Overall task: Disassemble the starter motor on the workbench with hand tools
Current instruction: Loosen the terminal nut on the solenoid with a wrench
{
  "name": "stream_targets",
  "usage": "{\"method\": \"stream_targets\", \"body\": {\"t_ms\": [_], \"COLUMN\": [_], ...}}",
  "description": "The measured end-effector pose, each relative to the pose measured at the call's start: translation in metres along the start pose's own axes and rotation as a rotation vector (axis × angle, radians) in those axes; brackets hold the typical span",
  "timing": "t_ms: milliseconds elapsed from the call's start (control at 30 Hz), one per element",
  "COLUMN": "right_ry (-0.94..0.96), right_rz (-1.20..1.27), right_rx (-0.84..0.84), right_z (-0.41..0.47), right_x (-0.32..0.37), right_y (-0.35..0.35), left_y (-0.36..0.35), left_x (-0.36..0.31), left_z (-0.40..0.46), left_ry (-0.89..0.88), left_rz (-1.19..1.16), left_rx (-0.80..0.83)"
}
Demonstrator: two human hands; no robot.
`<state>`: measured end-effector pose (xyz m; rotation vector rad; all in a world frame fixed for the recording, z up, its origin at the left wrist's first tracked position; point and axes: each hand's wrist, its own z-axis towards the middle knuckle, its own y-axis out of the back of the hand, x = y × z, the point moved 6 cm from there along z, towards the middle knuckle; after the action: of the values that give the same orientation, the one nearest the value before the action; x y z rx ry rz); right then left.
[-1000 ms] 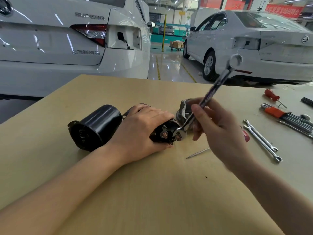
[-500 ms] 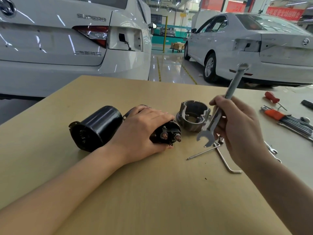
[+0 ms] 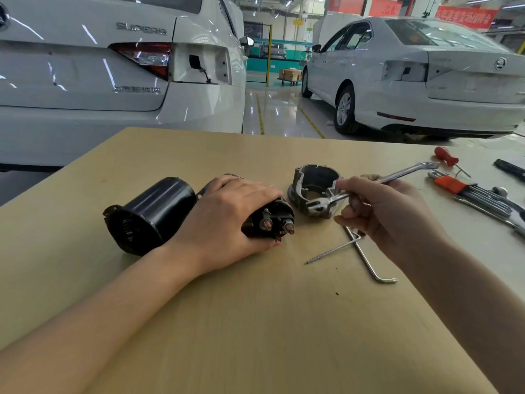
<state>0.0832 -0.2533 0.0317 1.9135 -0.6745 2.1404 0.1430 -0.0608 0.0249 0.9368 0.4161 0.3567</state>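
The black starter motor body (image 3: pixel 147 214) lies on its side on the tan workbench (image 3: pixel 255 322), open end toward me. Beside it lies the black solenoid (image 3: pixel 274 221) with two copper terminal studs facing me. My left hand (image 3: pixel 224 220) rests on top of the solenoid and grips it. My right hand (image 3: pixel 389 211) holds a silver combination wrench (image 3: pixel 372 184) nearly level, its open jaw over the grey cast end housing (image 3: pixel 315 189), clear of the studs. The housing stands alone right of the solenoid.
Two long hex keys (image 3: pixel 360 251) lie crossed near my right hand. At the right edge are an orange-holder hex key set (image 3: pixel 466 191) and a red screwdriver (image 3: pixel 447 157). Two white cars (image 3: pixel 113 75) stand beyond the bench's far edge.
The wrench came off the solenoid terminal, lifted away to the right, then tipped from upright to nearly flat above the end housing. My left hand stayed on the solenoid.
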Motion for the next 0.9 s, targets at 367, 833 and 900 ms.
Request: {"method": "stream_targets", "body": {"t_ms": [367, 833, 900], "right_ry": [-0.092, -0.391, -0.364], "right_rz": [-0.029, 0.08, 0.097], "right_rx": [-0.23, -0.135, -0.128], "right_z": [-0.008, -0.011, -0.011], "right_x": [-0.02, -0.045, -0.044], "right_y": [0.003, -0.002, -0.003], "left_y": [-0.001, 0.0, 0.0], "left_x": [0.0, -0.001, -0.001], "left_z": [0.0, 0.0, 0.0], "left_ry": [0.005, -0.002, -0.004], "left_rz": [0.01, 0.005, 0.005], "left_rx": [-0.003, -0.003, -0.004]}}
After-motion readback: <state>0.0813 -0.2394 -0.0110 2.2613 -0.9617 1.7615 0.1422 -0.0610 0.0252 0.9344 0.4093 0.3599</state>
